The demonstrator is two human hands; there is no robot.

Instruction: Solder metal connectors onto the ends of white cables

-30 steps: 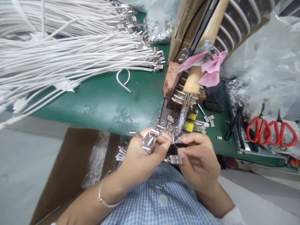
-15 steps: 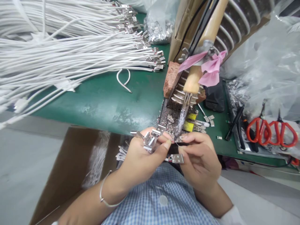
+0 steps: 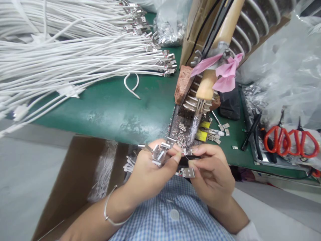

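The left hand [image 3: 150,170] is closed around a small bunch of bright stamped-metal terminals [image 3: 159,151], their flat tabs fanning up and out past the knuckles toward the bench. Just to its right, thumb tips almost meeting, the right hand [image 3: 213,174] pinches a single terminal [image 3: 188,151] between thumb and forefinger, while another terminal on a short wire [image 3: 187,172] hangs below those fingers, close over the checked shirt [image 3: 173,217]. The pinched piece lies crosswise, its long axis running left to right, and it sits directly under the tip of the soldering iron [image 3: 198,117], which slopes down from the far side toward the hands; the right hand is the nearer of the two to that tip. The iron has a pale wooden handle [image 3: 215,57] tied with pink ribbon [image 3: 223,72] and rests on a ribbed metal rack beside a rough brick [image 3: 182,85]. Grey solder crumbs [image 3: 180,130] litter the tray beneath. Beyond, on the green bench top [image 3: 105,107], lie long bundles of white wires [image 3: 62,57] ending in the same shiny terminals, and off to the right red-handled scissors [image 3: 288,140].
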